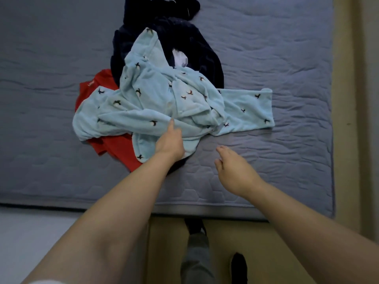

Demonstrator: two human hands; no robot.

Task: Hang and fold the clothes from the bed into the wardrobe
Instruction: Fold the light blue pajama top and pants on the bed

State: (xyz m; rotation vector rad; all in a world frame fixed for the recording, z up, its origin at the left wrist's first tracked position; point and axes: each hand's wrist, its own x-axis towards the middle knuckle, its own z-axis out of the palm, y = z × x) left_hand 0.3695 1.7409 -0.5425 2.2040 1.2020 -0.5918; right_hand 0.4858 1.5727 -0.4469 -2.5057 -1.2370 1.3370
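A grey quilted bed [266, 58] fills most of the view, with a heap of clothes on its middle. On top of the heap lies a crumpled blue top [155, 95] printed with small birds, one sleeve stretched out to the right. A navy garment [184, 42] lies under it and reaches to the far edge. A red garment [117, 148] shows from beneath at the near left. The left hand [170, 144] rests on the near hem of the blue top, one of its fingers [171, 125] stretched across the fabric. The others are hidden, so I cannot tell whether it grips. The right hand [233, 171] is over the bare bed just right of the heap, loosely curled and holding nothing. A bit of white cloth [180, 58] peeks from the navy garment.
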